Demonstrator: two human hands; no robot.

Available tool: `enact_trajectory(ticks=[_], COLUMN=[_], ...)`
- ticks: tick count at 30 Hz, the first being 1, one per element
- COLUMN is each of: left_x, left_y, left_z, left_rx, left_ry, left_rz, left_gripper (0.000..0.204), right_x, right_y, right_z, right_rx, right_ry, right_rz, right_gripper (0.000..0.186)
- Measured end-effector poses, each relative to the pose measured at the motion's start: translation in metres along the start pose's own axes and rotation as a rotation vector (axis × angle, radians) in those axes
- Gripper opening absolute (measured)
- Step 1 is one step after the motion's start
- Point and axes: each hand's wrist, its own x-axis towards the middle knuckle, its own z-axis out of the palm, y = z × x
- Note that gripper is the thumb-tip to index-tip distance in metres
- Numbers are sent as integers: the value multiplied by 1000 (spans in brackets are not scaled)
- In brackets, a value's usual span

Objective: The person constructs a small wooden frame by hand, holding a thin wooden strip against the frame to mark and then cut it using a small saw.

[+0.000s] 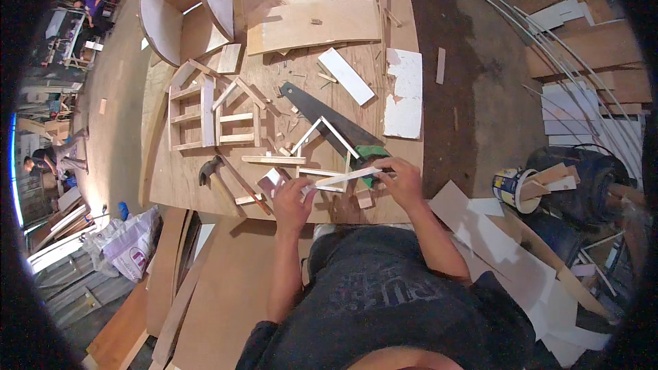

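A thin wooden strip (346,177) spans my two hands above the near edge of the workbench. One end is pinched in the fingers of my left hand (293,202), the other in my right hand (403,181). Just beyond the strip lies a small house-shaped frame (325,123) of pale sticks, partly hidden by the strip. A handsaw (317,111) rests behind that frame, its green handle (372,153) close to my right hand. Left of my left hand lie a claw hammer (218,183) and a long thin stick (243,183).
More small wooden frames (207,111) stand at the bench's left. A curved shelf-like piece (181,17), a plywood panel (315,25) and white boards (404,96) occupy the far side. Off the bench are a bucket with offcuts (514,190), leaning boards (226,288) and people at far left.
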Motion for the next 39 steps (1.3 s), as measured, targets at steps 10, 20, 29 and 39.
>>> enact_trajectory(ticks=[10,20,29,39], left_x=[17,54,76,68], left_y=[-58,-121,-153,-112], left_z=[9,3,13,19], left_rx=[-95,-202,-299,-199], left_ry=[-257,-350,-477,-579], left_rz=[-179,-37,66,-17], left_gripper=[39,52,52,37], right_x=[-15,-47,-59,-69], right_y=[18,-17,-24,16], right_z=[26,112,138,153], right_rx=[24,-121,-13,147], right_ry=[35,312,412,513], right_rz=[28,154,250,235], right_gripper=[24,22,27,29])
